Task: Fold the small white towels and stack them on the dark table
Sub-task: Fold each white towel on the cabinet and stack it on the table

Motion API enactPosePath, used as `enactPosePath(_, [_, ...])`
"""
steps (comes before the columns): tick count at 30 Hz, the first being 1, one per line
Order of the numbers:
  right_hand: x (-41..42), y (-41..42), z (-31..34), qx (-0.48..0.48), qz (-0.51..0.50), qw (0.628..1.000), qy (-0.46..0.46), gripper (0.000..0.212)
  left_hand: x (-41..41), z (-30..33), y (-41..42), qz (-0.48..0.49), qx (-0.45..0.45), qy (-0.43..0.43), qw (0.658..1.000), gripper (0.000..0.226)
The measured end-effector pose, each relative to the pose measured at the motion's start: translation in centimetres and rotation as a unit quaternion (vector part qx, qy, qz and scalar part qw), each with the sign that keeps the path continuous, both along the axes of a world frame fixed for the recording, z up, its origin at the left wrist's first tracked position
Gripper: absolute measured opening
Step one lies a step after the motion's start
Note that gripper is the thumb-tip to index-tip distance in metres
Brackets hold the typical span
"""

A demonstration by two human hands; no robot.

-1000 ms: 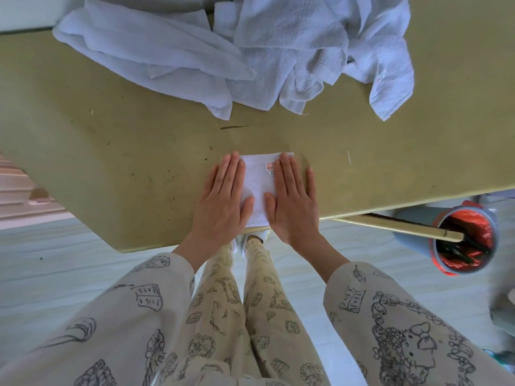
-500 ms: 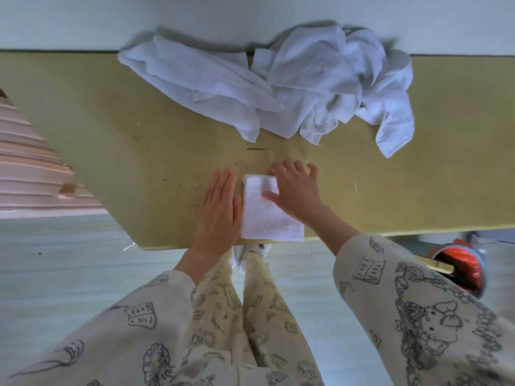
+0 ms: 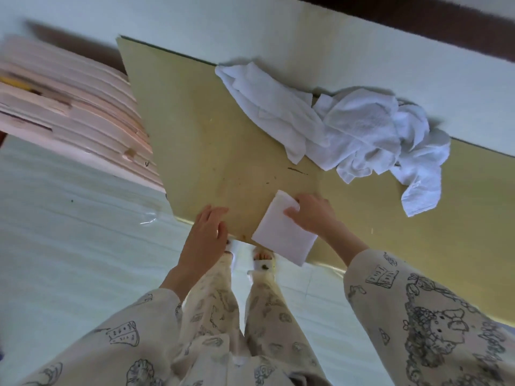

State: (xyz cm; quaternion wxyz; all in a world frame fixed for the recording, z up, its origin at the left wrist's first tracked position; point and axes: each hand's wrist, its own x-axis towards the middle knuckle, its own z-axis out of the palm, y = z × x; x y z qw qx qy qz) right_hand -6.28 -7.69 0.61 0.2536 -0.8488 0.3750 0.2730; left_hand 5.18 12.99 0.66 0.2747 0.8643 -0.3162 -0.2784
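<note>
Biggest thing first: one yellowish table, and no dark table in sight, so the stacking spot must be somewhere off-frame. On the far side sits one heap of unfolded white towels (can't count them, too tangled).

One folded towel is tilted, its near corner hanging past the table's front edge, with the right hand pinching its far end, thumb on top. Looks like the fold is done and it's the carry-off step; next move needs a firm grip so it doesn't flop open.

Left hand has loose fingers and holds nothing.
</note>
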Motion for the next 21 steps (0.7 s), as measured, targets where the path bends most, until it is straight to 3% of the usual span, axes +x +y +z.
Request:
enactPosePath(2, [-0.2, 0.0, 1.1, -0.002, 0.054, 0.998, -0.012, 0.022, -0.1, 0.6, 1.4, 0.065, -0.002, 0.023, 0.998, 0.031])
enactPosePath(4, [0.2, 0.4, 2.7, 0.036, 0.083, 0.996, -0.023, 0.026, -0.1, 1.6, 3.2, 0.122, 0.004, 0.04, 0.992, 0.032])
enactPosePath(11, [5.0, 7.3, 8.8, 0.037, 0.265, 0.957, -0.11, 0.023, -1.6, 6.4, 13.6, 0.253, -0.017, 0.015, 0.967, 0.028])
enactPosePath(16, [9.1, 18.6, 13.6, 0.001, 0.412, 0.894, -0.177, 0.017, -5.5, 10.4, 24.3, 0.366, -0.039, -0.025, 0.929, 0.028])
enactPosePath(19, [10.6, 28.0, 16.1, 0.007, 0.473, 0.853, -0.219, 0.039, -9.0, 12.2, 32.4, 0.44, -0.037, -0.046, 0.896, 0.028])
enactPosePath(21, [10.8, 35.1, 17.4, 0.029, 0.502, 0.831, -0.237, 0.042, -11.8, 13.0, 38.3, 0.486, -0.036, -0.064, 0.871, 0.027])
